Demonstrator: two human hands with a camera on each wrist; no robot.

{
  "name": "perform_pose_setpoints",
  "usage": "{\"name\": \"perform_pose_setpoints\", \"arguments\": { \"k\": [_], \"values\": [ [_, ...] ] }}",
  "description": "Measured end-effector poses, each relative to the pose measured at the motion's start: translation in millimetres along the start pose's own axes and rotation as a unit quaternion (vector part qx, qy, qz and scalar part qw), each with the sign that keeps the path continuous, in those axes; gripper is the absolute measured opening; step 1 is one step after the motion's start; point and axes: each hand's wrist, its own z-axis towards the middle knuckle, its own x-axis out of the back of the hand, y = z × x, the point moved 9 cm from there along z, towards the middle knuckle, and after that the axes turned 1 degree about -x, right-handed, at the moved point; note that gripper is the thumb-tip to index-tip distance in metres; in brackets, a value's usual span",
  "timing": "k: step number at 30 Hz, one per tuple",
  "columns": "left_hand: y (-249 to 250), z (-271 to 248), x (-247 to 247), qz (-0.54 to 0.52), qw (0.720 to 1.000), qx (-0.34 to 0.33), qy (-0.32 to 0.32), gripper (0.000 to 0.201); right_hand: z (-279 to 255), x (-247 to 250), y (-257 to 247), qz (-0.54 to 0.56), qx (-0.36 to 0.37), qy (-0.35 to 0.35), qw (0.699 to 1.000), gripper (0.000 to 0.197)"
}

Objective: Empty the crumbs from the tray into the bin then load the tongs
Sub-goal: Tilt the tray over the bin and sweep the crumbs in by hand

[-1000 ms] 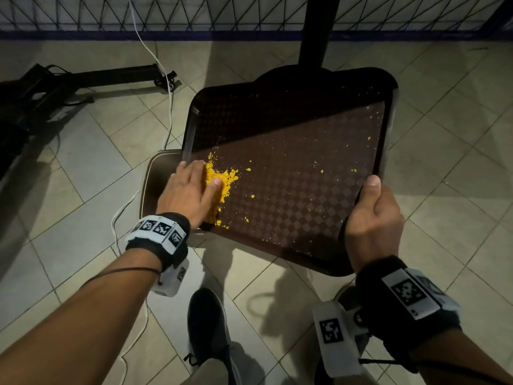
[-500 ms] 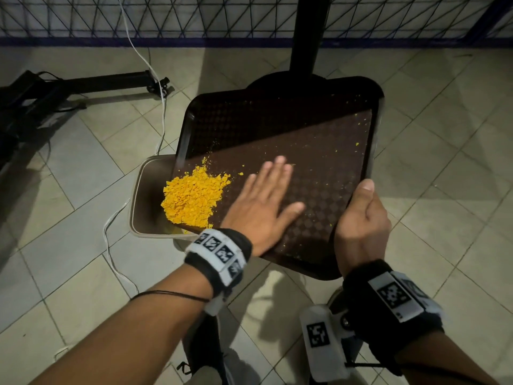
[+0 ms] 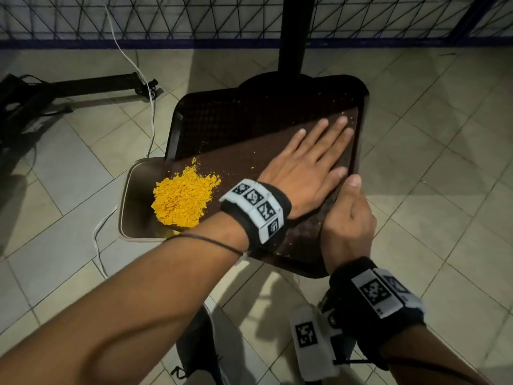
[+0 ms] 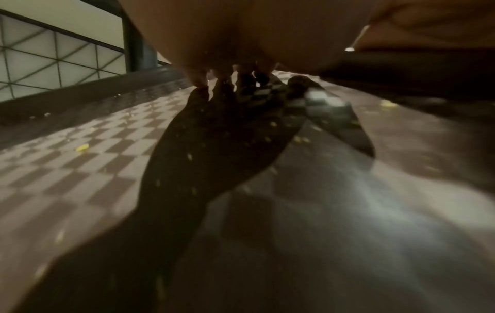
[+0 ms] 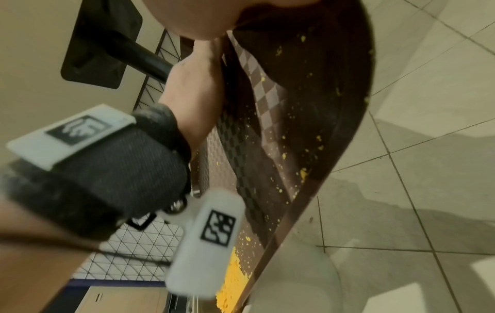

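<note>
- Tray (image 3: 222, 129): you hold it tilted, its lower left corner over the bin (image 3: 133, 207); crumbs (image 3: 183, 201) are heaped at that corner.
- Right hand (image 3: 347, 226): grip closed around the near right rim, thumb on top.
- Left hand (image 3: 308, 162): flat on the tray surface, fingers straight, holding nothing.
- Handling estimate: tray stiff, probably light and slick; hold it by the rim. Crumbs loose and dry; sweep gently.

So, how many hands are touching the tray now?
2. The left hand lies flat on the surface of the tray, near its right side. The right hand grips the tray's near right edge.
</note>
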Motion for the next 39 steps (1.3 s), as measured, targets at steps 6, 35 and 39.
{"name": "perform_pose_setpoints", "arguments": {
  "k": [6,35,39],
  "values": [
    [-40,26,23,-0.020,0.998,0.061,0.029,0.065,0,-6,-4,-0.024,0.021,-0.010,0.999,0.046],
    [-48,-92,-27,-0.025,0.995,0.094,-0.026,0.074,1,-8,-6,-0.064,0.049,-0.010,0.997,0.043],
    [-39,-97,-43,-0.018,0.995,0.093,-0.037,0.073,0,-7,-8,-0.058,0.053,-0.012,0.997,0.043]
  ]
}}
